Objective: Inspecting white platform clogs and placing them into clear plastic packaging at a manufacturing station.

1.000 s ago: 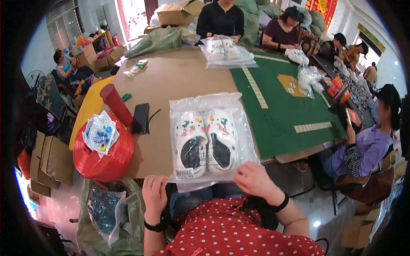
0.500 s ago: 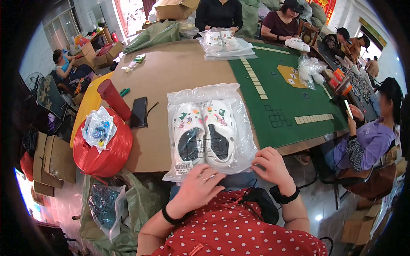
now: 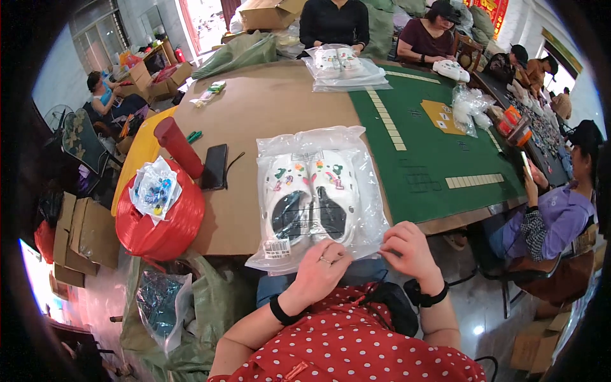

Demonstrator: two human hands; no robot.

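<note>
In front of me on the table lies a clear plastic bag [image 3: 372,223]. Inside it is a pair of white clogs [image 3: 313,197] with dark insoles and colourful charms. At the bag's near edge, my left hand [image 3: 323,270] has its fingers bent and drawn together on the plastic; their tips are partly hidden. My right hand [image 3: 407,250] pinches the bag's near right corner between thumb and fingers.
Left of the bag are a black phone [image 3: 214,167], a red cup [image 3: 178,148] and a red roll of twine [image 3: 159,219] bearing a packet of blue pieces. A green mat [image 3: 439,159] with rows of tiles covers the right side. Other people sit around the table.
My left hand has slid right along the bag's near edge, and its fingers have drawn together. My right hand stays at the corner. The whole view has shifted slightly.
</note>
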